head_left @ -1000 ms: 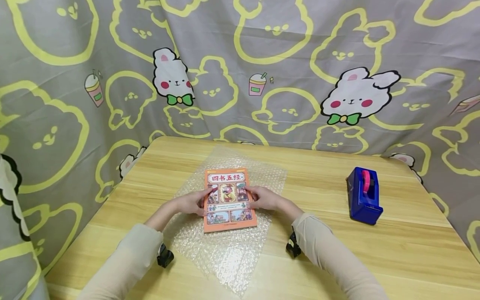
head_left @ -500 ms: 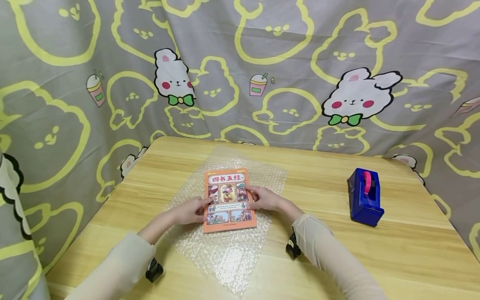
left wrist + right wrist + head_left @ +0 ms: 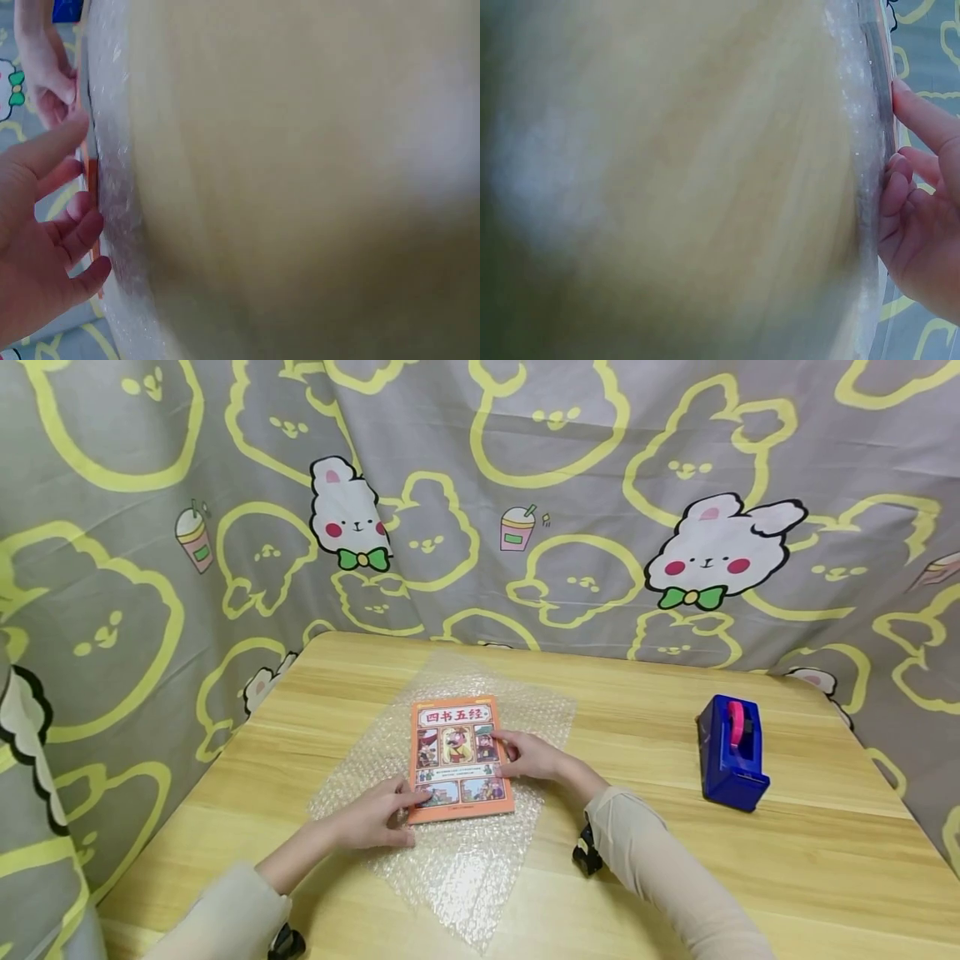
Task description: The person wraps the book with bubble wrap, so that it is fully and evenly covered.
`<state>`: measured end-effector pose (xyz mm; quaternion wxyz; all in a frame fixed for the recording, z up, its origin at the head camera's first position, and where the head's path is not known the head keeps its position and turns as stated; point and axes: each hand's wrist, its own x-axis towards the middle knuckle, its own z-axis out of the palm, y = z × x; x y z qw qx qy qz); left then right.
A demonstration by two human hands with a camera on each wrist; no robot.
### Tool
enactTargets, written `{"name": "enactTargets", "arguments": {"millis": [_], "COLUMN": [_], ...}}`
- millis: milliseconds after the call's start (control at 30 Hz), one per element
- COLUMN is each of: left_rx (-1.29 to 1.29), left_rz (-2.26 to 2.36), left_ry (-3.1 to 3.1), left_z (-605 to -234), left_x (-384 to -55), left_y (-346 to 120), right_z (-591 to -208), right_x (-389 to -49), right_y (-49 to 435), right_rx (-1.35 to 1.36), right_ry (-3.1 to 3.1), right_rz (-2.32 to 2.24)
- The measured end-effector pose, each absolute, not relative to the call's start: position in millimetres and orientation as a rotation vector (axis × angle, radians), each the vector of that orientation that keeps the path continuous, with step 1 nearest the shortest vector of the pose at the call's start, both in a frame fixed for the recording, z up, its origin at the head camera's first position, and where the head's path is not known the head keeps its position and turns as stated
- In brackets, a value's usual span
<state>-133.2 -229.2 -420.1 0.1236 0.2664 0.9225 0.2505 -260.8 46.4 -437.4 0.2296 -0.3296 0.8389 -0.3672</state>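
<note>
An orange comic-style book (image 3: 461,757), with Chinese characters and cartoon panels on its cover, lies on a sheet of clear bubble wrap (image 3: 465,877). My left hand (image 3: 378,814) is at the book's lower left corner, one fingertip on the cover and the other fingers loosely spread over the wrap. In the left wrist view the fingers of my left hand (image 3: 45,232) are apart and relaxed by the book's edge. My right hand (image 3: 534,757) holds the book's right edge. The right wrist view shows the thumb and bent fingers of my right hand (image 3: 930,202) against that edge.
A blue tape dispenser (image 3: 731,752) with a pink roll stands to the right on the wooden table (image 3: 637,718). Behind and beside the table hangs a grey curtain (image 3: 450,510) with yellow outlines and cartoon rabbits.
My left hand has slid from the middle of the book's left edge down to its lower left corner, loosening its fingers. My right hand and the book have stayed nearly in place.
</note>
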Motion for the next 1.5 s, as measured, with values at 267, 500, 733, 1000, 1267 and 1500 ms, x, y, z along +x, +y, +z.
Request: {"name": "enactTargets", "arguments": {"millis": [267,500,733,1000,1267,1500], "left_rx": [0.811,0.738,0.620,0.564,0.524,0.533], "left_rz": [0.709,0.557,0.470,0.546,0.595,0.618], "left_ry": [2.718,2.893,2.907,2.848,2.843,2.853], "left_z": [-420.8,-427.4,-429.9,-428.8,-429.3,-430.4], "left_x": [-128.6,-150.3,-168.4,-168.1,-163.8,-162.2], "left_y": [-224.6,-225.7,-229.7,-234.3,-236.1,-235.6], "right_z": [-436.2,-435.9,-432.9,-426.1,-420.8,-415.1], "right_x": [-262.7,-260.6,-244.6,-212.7,-179.7,-165.8], "right_y": [49.3,51.4,51.0,70.7,92.7,103.3], "right_rx": [-0.903,-0.925,-0.955,-1.120,-1.144,-1.061], "right_ry": [2.323,2.380,2.429,2.180,1.811,1.715], "right_rz": [-1.011,-0.962,-0.899,-0.985,-0.886,-0.733]}}
